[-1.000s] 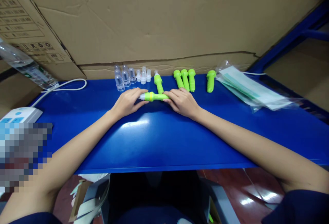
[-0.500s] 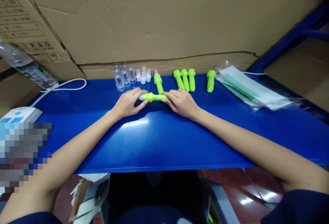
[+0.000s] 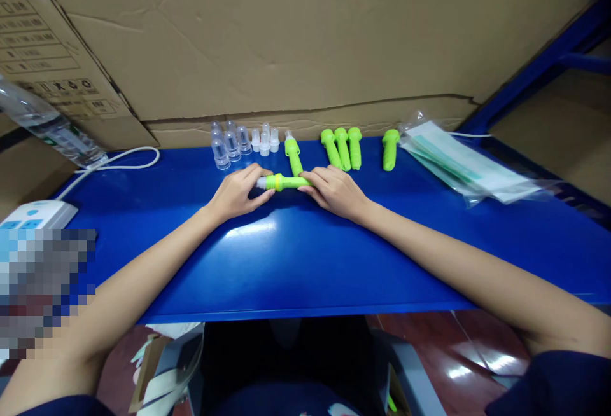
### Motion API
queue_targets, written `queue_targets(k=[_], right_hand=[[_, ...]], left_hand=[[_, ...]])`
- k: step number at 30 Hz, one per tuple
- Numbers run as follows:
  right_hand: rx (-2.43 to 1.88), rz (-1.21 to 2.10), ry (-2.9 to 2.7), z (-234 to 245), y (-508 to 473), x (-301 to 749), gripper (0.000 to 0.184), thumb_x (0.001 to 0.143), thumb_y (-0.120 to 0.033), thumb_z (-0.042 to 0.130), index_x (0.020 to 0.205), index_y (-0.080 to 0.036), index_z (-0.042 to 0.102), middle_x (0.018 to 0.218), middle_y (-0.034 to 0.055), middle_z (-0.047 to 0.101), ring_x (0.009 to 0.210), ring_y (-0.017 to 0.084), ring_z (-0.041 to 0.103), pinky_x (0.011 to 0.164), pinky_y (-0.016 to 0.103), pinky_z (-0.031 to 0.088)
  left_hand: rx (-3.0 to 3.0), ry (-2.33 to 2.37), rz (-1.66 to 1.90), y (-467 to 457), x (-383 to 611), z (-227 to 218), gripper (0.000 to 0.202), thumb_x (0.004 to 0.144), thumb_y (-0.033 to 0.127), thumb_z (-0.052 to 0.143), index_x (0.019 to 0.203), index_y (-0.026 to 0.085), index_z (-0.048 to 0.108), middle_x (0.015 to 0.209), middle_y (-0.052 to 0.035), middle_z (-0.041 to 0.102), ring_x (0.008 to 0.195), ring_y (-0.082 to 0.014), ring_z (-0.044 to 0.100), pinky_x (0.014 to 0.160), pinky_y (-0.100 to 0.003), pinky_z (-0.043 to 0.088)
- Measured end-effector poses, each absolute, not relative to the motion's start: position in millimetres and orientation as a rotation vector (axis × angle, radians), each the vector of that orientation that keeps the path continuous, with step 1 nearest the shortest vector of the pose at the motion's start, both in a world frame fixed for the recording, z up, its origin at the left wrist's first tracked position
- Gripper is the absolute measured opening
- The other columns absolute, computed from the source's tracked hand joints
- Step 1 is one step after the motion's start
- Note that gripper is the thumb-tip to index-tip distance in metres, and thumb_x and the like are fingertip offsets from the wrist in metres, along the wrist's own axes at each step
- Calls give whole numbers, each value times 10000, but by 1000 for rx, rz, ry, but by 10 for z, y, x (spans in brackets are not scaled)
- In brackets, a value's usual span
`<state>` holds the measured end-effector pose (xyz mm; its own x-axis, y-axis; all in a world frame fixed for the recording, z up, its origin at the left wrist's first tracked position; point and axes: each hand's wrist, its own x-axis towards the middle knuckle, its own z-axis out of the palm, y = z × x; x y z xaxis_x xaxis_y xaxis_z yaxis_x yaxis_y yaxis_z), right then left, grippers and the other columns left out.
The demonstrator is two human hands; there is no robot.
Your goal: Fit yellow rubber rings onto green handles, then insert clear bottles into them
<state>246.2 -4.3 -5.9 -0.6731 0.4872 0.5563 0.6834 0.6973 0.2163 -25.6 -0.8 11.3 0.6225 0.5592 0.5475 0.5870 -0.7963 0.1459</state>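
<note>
Between my two hands, a lime-green tube-shaped piece with a yellow ring and a clear tip (image 3: 287,182) lies crosswise just above the blue table. My left hand (image 3: 240,191) is closed on its clear end, with thumb and fingers around it. The green end is pinched in my right hand (image 3: 335,191), whose fingers partly cover it. Right behind it, another green piece with a clear tip (image 3: 293,156) lies on the table, pointing away. Clear plastic caps (image 3: 221,152) stand upright at the back left, beside small white-based clear caps (image 3: 265,143).
Several green pieces (image 3: 354,149) lie at the back, with a separate one (image 3: 390,150) further right. A plastic bag with printed sheets (image 3: 470,165) rests on the right. At left are a water bottle (image 3: 52,130), a white cable (image 3: 138,149) and a power strip (image 3: 41,212). Cardboard (image 3: 296,41) walls the back.
Both hands hold nearly the same place on the green piece. The whole view has shifted very slightly; nothing was let go or taken up.
</note>
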Motion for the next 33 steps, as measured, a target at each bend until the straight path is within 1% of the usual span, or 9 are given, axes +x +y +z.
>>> queue_targets(k=[5, 9, 13, 19, 26, 33], right_hand=[[-917, -567, -2451, -56, -48, 2462, 466, 1074, -401, 312, 1103, -108, 675, 885, 120, 689, 730, 203, 547, 704, 330, 383], [-863, -679, -2424, -48, -60, 2449, 464, 1078, -389, 317, 1077, -103, 682, 849, 102, 688, 696, 187, 528, 692, 314, 380], [-786, -757, -2394, -56, -69, 2432, 464, 1076, -393, 330, 1058, -97, 686, 802, 91, 677, 666, 182, 512, 659, 309, 371], [-848, -682, -2415, -72, -58, 2433, 498, 1072, -445, 312, 1073, -107, 677, 824, 102, 675, 670, 184, 513, 658, 315, 372], [-769, -754, -2367, -64, -54, 2437, 439, 1066, -409, 365, 1054, -98, 675, 820, 94, 675, 662, 180, 505, 661, 307, 377], [-848, -610, -2413, -87, -31, 2431, 442, 1071, -413, 335, 1072, -106, 653, 861, 114, 676, 698, 198, 519, 679, 329, 370]], left_hand=[[-2794, -1006, -892, -29, -250, 134, 311, 953, 393, 552, 1128, 141, 599, 1042, -106, 707, 886, -216, 692, 758, -324, 538], [-2789, -1001, -911, -36, -233, 138, 320, 961, 408, 529, 1107, 136, 611, 1006, -106, 698, 857, -216, 674, 735, -321, 525], [-2783, -1009, -1007, -27, -217, 132, 327, 983, 420, 488, 1046, 131, 629, 952, -100, 685, 854, -217, 655, 757, -323, 510], [-2869, -1034, -1056, 10, -235, 111, 336, 982, 448, 503, 1065, 141, 611, 988, -100, 683, 864, -207, 651, 771, -317, 499], [-2879, -1038, -1085, 20, -239, 95, 317, 966, 442, 541, 1064, 146, 603, 1007, -102, 690, 891, -215, 658, 785, -328, 501], [-2906, -983, -1151, 27, -230, 117, 285, 957, 390, 570, 1076, 136, 616, 1004, -95, 684, 892, -200, 654, 799, -316, 502]])
